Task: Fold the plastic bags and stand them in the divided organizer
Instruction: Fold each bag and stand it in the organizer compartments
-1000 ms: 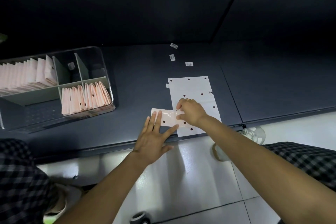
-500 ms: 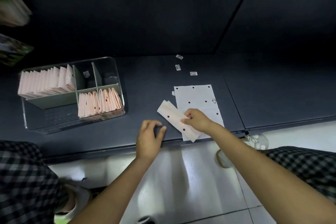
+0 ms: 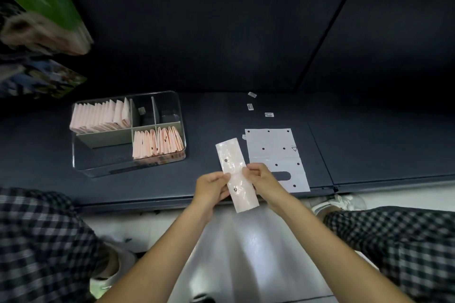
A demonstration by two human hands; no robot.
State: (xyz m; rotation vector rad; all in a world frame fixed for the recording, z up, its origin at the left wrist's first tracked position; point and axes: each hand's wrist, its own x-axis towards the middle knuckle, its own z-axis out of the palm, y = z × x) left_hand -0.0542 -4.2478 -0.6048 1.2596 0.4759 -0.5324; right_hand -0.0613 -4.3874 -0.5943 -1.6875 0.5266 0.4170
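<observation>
A plastic bag folded into a long pinkish strip point(image 3: 234, 165) with dark dots is lifted over the front edge of the dark surface. My left hand point(image 3: 213, 186) pinches its left edge and my right hand point(image 3: 262, 178) pinches its right edge, near the strip's middle. A flat white dotted bag point(image 3: 273, 150) lies on the surface just right of the strip. The clear divided organizer point(image 3: 128, 162) stands at the left, with folded pink bags upright in its back-left compartment point(image 3: 101, 118) and front-right compartment point(image 3: 157, 142).
Three small white labels point(image 3: 251, 107) lie behind the flat bag. A green box point(image 3: 41, 5) and a printed packet point(image 3: 41, 79) sit at the far left. My knees in checked trousers flank a white floor point(image 3: 246, 241) below the surface's edge.
The folded strip was lifted off the surface and turned lengthwise. My left hand left the surface and took hold of the strip's left edge; the view shifted so the organizer sits nearer the middle.
</observation>
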